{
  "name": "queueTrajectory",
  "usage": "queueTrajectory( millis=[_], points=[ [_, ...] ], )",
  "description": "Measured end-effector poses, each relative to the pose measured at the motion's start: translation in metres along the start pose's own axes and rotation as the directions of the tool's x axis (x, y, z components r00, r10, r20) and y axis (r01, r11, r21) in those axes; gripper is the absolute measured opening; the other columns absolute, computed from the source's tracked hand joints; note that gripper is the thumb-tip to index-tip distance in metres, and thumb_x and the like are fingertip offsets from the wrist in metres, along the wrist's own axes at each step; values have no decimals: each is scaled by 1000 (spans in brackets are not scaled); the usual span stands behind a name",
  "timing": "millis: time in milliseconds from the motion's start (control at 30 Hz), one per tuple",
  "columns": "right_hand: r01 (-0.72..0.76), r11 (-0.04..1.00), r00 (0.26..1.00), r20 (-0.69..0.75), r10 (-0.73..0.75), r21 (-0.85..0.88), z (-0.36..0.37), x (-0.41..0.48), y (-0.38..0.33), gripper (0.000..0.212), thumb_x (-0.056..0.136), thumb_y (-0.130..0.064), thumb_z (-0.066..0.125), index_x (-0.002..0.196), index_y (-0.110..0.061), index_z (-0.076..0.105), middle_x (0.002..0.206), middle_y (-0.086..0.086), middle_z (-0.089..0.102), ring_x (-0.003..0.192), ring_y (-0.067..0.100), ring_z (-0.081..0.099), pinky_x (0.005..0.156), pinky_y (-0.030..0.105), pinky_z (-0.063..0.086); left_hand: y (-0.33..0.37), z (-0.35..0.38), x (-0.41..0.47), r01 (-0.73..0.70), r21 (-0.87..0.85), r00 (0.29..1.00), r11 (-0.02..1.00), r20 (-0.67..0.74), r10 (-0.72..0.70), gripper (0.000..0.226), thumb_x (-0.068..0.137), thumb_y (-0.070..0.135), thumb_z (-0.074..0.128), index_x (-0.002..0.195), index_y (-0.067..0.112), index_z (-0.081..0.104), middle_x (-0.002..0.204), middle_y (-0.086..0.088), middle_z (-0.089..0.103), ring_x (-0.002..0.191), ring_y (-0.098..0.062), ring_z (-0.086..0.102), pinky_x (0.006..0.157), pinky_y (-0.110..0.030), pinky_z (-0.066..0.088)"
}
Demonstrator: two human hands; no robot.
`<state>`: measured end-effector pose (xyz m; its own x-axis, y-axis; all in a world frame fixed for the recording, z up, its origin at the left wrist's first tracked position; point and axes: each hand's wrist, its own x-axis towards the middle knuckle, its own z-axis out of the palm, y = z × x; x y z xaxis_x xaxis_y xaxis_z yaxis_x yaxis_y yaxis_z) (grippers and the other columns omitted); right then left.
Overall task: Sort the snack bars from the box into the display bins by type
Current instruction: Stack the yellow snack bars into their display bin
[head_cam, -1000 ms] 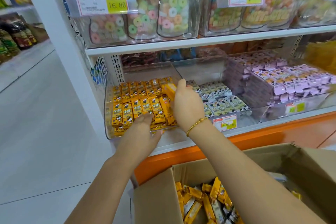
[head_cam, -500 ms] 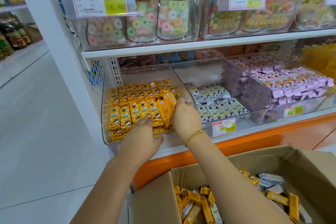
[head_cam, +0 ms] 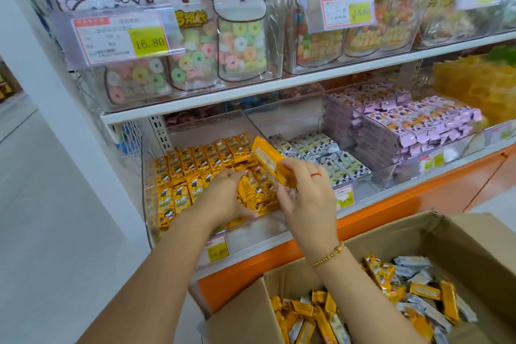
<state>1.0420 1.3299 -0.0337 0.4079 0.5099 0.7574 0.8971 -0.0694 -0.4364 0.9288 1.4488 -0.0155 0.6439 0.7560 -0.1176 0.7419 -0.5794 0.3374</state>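
The right hand pinched a yellow bar between thumb and fingertips. The bar was tilted, its plain back with a pale printed label turned toward the camera. It may have been more than one bar stacked together, as the edge was too blurred to count. It was held just above the right end of the left bin, a clear plastic tub on the lower shelf.

Rows of yellow wrappers filled that bin, fronts up, each with a small cartoon and a dark patch. The left hand lay palm down inside it, fingers and thumb curled round a bunch of bars at the front right, with the fingertips buried among the wrappers.

The next bin to the right held white bars with black patches, and beyond it were purple bars. Below was the cardboard box, cut off by the bottom edge, with loose bars in yellow and silver partly covered by the right forearm. The price tags were too blurred to read in full.
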Motion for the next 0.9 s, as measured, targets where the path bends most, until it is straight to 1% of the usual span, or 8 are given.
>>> queueTrajectory(
  millis=[133,267,400,467,567,700,833,900],
  points=[
    [33,999,997,-68,-31,29,-6,-5,11,26,75,-2,74,98,-9,64,93,2,64,92,17,48,81,12,32,-3,2,13,-42,140,998,989,-37,47,101,69,41,81,150,22,22,156,-4,17,142,-23,23,112,-35,30],
    [103,995,987,-126,-101,13,-8,-10,15,13,79,-1,68,89,-7,63,91,6,64,96,21,52,93,11,31,-1,1,13,-71,174,985,982,-142,96,74,81,41,65,144,22,32,141,-6,44,113,-22,54,86,-31,47],
    [144,990,989,-34,-144,-4,-5,-12,16,23,75,7,72,91,-7,63,97,5,63,92,22,52,83,22,42,1,-12,6,-63,-230,889,971,-455,-51,31,85,31,63,113,19,65,93,-5,67,74,-22,61,66,-30,45],
    [151,989,988,13,-151,-5,-3,-10,12,25,75,7,71,95,-8,66,100,4,63,95,22,50,82,23,41,-6,-15,3,-19,-459,851,888,-474,-227,12,85,26,64,94,18,69,78,-3,67,67,-22,62,60,-32,45],
    [164,986,983,83,-164,7,0,-4,3,25,78,5,60,98,-9,66,101,4,61,100,24,50,82,25,45,-20,-11,1,107,-679,851,726,-315,-421,32,83,26,68,113,15,64,106,-5,68,86,-23,67,68,-34,52],
    [196,979,970,158,-185,-54,7,2,-4,28,72,2,53,95,-10,64,96,5,59,95,21,48,56,27,52,-26,-7,-11,54,-856,855,515,-226,-466,39,78,17,73,116,15,62,120,-3,61,92,-20,66,87,-40,53],
    [204,973,959,222,-177,-104,21,9,-11,30,67,10,61,87,-11,68,91,4,61,92,19,47,47,23,46,-21,-10,-32,-44,-584,796,810,-511,-325,34,79,11,74,109,19,60,83,8,59,68,-10,57,61,-27,50],
    [266,962,920,318,-232,-69,30,14,-11,27,69,10,56,80,-11,68,89,4,62,92,19,46,53,28,52,-20,-5,-39,-64,-371,776,926,-603,-188,33,78,7,74,106,18,60,99,2,62,86,-15,61,67,-17,43]
  ],
)
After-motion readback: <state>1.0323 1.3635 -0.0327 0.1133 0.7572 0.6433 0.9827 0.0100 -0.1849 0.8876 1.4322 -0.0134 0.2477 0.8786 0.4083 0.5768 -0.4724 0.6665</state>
